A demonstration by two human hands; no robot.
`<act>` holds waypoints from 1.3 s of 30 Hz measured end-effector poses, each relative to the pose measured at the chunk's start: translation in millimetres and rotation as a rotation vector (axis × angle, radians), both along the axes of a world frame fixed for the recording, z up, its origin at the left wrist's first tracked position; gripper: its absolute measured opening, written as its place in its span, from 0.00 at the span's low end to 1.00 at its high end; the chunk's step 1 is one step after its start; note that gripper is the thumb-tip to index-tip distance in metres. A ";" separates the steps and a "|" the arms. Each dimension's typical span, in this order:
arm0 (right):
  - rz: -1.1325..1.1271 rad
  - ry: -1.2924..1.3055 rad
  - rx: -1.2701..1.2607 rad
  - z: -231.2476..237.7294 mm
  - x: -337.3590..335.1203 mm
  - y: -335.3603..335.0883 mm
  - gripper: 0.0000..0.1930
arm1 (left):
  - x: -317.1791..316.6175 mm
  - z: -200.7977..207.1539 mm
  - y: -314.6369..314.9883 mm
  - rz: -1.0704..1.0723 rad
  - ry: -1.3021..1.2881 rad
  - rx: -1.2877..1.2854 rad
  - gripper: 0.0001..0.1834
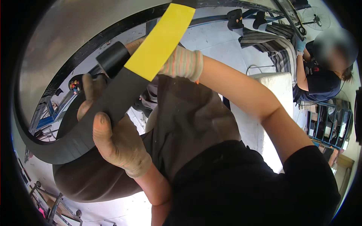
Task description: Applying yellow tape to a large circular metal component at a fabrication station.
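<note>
A broad black curved band sweeps from the lower left to the top, with a bright yellow section on it. My left hand, in a soiled pale work glove, is closed around the band, its thumb on the near face and its fingers showing beyond the far edge. Behind the yellow section is my right hand, in a striped knit glove and mostly hidden. It appears closed on a short black cylinder, which sticks out left of the band; what the cylinder belongs to is hidden.
A large grey panel with a black rim fills the upper left. My dark-clad legs lie beneath my arms. At right, another person sits by a white block and a blue metal rack. A fan stands behind.
</note>
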State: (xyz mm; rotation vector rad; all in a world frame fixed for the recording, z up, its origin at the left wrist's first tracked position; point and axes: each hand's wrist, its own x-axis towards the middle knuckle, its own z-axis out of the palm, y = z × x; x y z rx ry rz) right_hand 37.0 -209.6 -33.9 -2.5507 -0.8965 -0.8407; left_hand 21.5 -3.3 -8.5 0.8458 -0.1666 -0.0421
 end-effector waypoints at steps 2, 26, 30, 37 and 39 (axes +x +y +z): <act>0.191 1.026 1.270 11.3 10.4 14.6 0.13 | -9.4 8.6 -2.5 -0.086 0.163 -0.252 0.23; -0.218 1.773 1.265 140.8 -111.3 4.8 0.22 | -6.8 14.6 -33.7 0.007 0.033 0.051 0.28; -0.333 1.490 0.793 53.5 -46.9 16.9 0.16 | -4.0 2.0 -29.7 0.018 -0.022 0.120 0.29; 0.169 0.170 0.281 -14.7 11.8 -18.3 0.16 | -10.6 11.7 -25.8 -0.036 0.157 -0.010 0.27; 0.409 0.591 0.717 -19.4 6.3 -35.0 0.16 | -12.9 11.3 -27.2 -0.061 0.199 -0.123 0.25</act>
